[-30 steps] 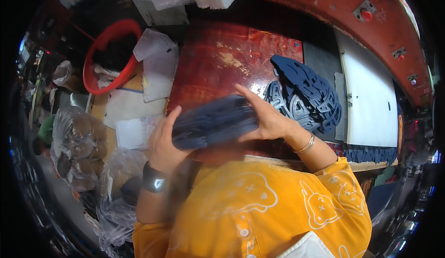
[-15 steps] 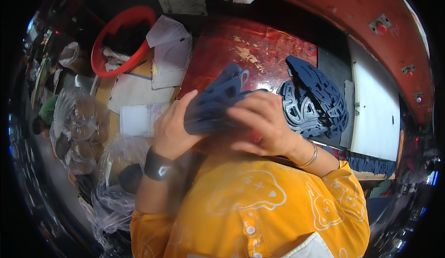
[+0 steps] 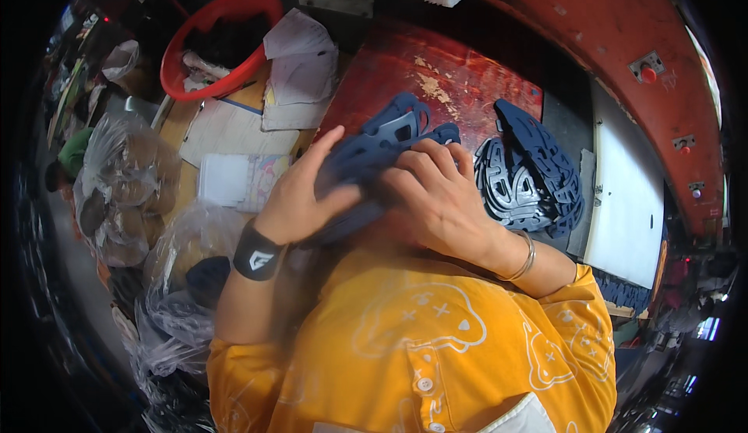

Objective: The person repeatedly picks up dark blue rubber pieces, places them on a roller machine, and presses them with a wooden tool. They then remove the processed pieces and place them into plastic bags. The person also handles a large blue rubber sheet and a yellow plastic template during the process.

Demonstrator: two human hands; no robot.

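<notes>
Dark blue cut-out pieces that look like shoe uppers [image 3: 393, 131], with a shiny patch and large openings, are bunched between my hands above the red tabletop. My left hand [image 3: 300, 191] wraps the left side of the bunch, its thumb lying across the front. On the right side, my right hand [image 3: 440, 191] has its fingers curled onto the pieces; its fingertips are partly hidden. The bunch's lower part is blurred and in shadow. Just right of my right hand lies a pile of similar pieces [image 3: 510, 184], some with silvery, glossy faces.
The worn red tabletop [image 3: 436, 82] lies beneath. A red basin [image 3: 273, 20] with dark contents, papers [image 3: 304, 75] and clear plastic bags [image 3: 128, 176] are at the left. A white board [image 3: 627, 199] and a red machine beam with buttons [image 3: 576, 20] stand at the right.
My right hand has curled its fingers more tightly onto the pieces. The bunch has tilted and spread, showing more of its openings. My left hand has shifted slightly down, and the whole view has moved a little.
</notes>
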